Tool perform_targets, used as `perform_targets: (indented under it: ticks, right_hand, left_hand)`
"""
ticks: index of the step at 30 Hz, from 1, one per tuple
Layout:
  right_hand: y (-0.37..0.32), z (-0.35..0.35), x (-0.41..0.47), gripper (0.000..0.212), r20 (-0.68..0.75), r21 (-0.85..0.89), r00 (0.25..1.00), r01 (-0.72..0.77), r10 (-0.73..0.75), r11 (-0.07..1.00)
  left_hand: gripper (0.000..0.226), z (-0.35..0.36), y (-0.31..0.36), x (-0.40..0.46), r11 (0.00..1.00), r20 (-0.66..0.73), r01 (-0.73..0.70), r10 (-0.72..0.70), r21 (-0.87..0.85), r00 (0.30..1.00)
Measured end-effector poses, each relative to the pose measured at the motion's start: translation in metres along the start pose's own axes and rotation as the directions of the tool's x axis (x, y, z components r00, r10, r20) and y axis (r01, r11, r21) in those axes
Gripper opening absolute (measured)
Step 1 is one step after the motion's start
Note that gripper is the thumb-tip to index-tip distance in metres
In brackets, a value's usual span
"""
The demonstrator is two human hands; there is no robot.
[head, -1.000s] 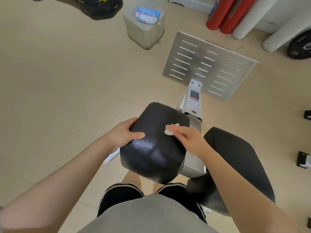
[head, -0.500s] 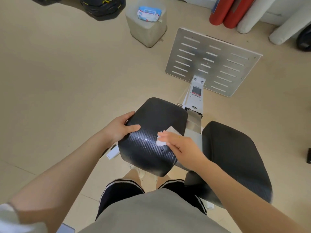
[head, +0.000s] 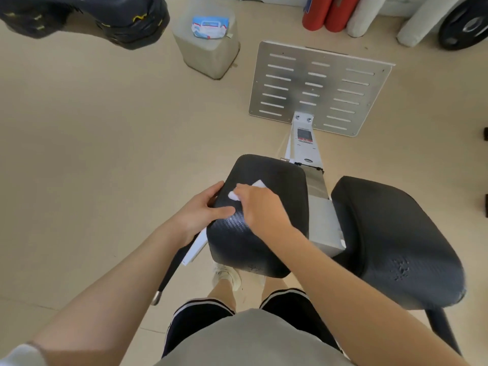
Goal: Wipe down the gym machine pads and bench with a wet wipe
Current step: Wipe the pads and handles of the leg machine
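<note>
Right grip (head: 260, 207) curled on white wipe (head: 245, 191) atop left pad (head: 277, 225); left grip (head: 200, 212) clasping pad's left edge, thumb on top.

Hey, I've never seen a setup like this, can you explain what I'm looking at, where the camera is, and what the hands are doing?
The camera sits on a person's head, looking down at their own arms. Below is a gym machine with two black pads and a slotted metal footplate. The left hand grips the edge of the left pad to steady it. The right hand presses a white wet wipe onto that pad. The right pad is untouched. A pack of wipes lies on a grey block beyond.
</note>
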State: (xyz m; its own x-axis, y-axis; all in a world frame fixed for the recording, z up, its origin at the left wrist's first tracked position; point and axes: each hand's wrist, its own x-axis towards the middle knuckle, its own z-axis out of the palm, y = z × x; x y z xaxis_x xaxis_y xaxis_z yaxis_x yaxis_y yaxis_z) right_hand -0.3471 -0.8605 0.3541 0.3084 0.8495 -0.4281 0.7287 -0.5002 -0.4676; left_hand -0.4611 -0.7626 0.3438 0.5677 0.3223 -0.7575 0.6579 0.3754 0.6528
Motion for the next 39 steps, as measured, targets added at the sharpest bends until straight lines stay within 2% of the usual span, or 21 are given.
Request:
perform_targets:
  ticks: [4,7,8,10,12,14,18,21,23,26,28,31,32,34,36,37,39]
  right_hand:
    - [0.007,0.006,0.002,0.037,-0.028,0.026,1.000,0.003,-0.002,1.000]
    - [0.033,0.004,-0.003,0.031,-0.052,0.094,0.970,-0.230,0.236,0.969]
    - [0.037,0.005,-0.001,0.029,-0.052,0.088,0.947,-0.313,0.318,0.946]
    - [0.027,0.008,0.009,0.031,-0.059,0.046,0.927,-0.369,0.371,0.928]
    - [-0.002,0.010,0.020,0.038,-0.012,0.036,0.949,-0.315,0.315,0.949]
    - [-0.029,0.016,0.028,0.033,0.041,0.062,0.970,-0.243,0.241,0.968]
    - [-0.043,0.022,0.019,0.027,-0.058,0.108,0.981,-0.179,0.186,0.978]
    - [-0.018,0.014,0.001,0.038,-0.070,0.063,0.953,-0.292,0.296,0.954]
    - [-0.003,0.007,-0.017,0.045,-0.112,0.061,0.900,-0.416,0.421,0.907]
    - [-0.008,0.007,-0.026,0.041,-0.173,0.126,0.848,-0.484,0.500,0.866]
    - [-0.032,0.016,-0.011,0.036,-0.144,0.128,0.887,-0.423,0.439,0.897]
    - [-0.066,0.044,0.016,0.028,-0.034,0.147,0.950,-0.301,0.309,0.942]
    - [-0.073,0.051,0.016,0.027,-0.058,0.146,0.960,-0.264,0.275,0.953]
    - [-0.072,0.055,-0.001,0.035,-0.221,0.109,0.963,-0.134,0.156,0.985]
    - [-0.062,0.055,-0.021,0.037,-0.391,0.123,0.915,-0.055,0.099,0.991]
    - [-0.052,0.056,-0.033,0.035,-0.450,0.183,0.878,-0.088,0.163,0.979]
    - [-0.029,0.051,-0.048,0.030,-0.433,0.349,0.799,-0.277,0.417,0.895]
  left_hand:
    - [0.068,-0.008,-0.009,-0.011,0.961,0.104,0.001,0.029,-0.276,0.994]
    - [0.049,-0.013,-0.008,-0.012,0.958,0.142,0.008,0.034,-0.285,0.989]
    - [0.049,-0.017,-0.009,-0.011,0.958,0.132,0.029,0.010,-0.286,0.991]
    - [0.054,-0.024,-0.011,-0.008,0.944,0.132,0.067,-0.025,-0.322,0.991]
    - [0.051,-0.031,-0.014,-0.006,0.925,0.161,0.089,-0.030,-0.370,0.986]
    - [0.053,-0.035,-0.012,-0.009,0.928,0.194,0.109,-0.040,-0.356,0.980]
    - [0.067,-0.040,-0.011,-0.012,0.944,0.245,0.117,-0.040,-0.308,0.969]
    - [0.069,-0.041,-0.011,-0.010,0.962,0.287,0.109,-0.033,-0.252,0.957]
    - [0.070,-0.042,-0.013,-0.008,0.969,0.286,0.110,-0.043,-0.223,0.957]
    - [0.070,-0.041,-0.016,-0.007,0.957,0.296,0.111,-0.028,-0.267,0.955]
    - [0.069,-0.039,-0.018,-0.008,0.943,0.295,0.108,-0.011,-0.314,0.956]
    - [0.069,-0.039,-0.018,-0.008,0.957,0.300,0.083,0.005,-0.278,0.954]
    - [0.072,-0.039,-0.018,-0.008,0.961,0.303,0.084,0.001,-0.265,0.953]
    - [0.079,-0.040,-0.018,-0.007,0.964,0.300,0.086,-0.007,-0.251,0.954]
    - [0.084,-0.039,-0.021,-0.004,0.960,0.287,0.087,-0.007,-0.266,0.958]
    - [0.084,-0.039,-0.022,-0.004,0.958,0.284,0.088,-0.007,-0.272,0.959]
    - [0.083,-0.037,-0.023,-0.006,0.968,0.293,0.077,-0.003,-0.240,0.956]
